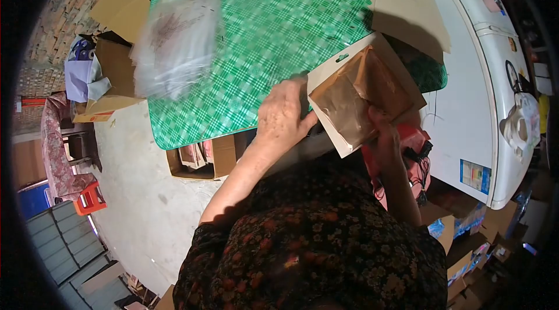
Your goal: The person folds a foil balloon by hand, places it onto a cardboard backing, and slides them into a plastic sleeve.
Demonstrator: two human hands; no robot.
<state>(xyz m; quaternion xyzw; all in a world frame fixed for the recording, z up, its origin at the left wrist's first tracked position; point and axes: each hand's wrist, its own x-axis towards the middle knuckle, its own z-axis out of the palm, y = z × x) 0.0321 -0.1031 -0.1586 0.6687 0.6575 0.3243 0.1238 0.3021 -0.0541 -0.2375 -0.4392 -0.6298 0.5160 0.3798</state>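
Observation:
A white card with a hanging slot carries a folded brown, shiny sheet (364, 91) and is tilted over the near edge of the green checked table (250, 36). My right hand (381, 126) grips it at its lower side, its fingers on the brown material. At the card's left edge is my left hand (285, 112), its thumb apart from the fingers and close to the card; whether it touches the card is unclear. A stack of clear plastic bags (177, 45) lies on the table's left part.
Flat beige cards (407, 16) lie at the table's right corner, beside a white refrigerator (466, 77). An open carton (224, 158) stands below the near edge. Another cardboard box (116, 71) is at the left, and a red stool (90, 198) stands on the floor.

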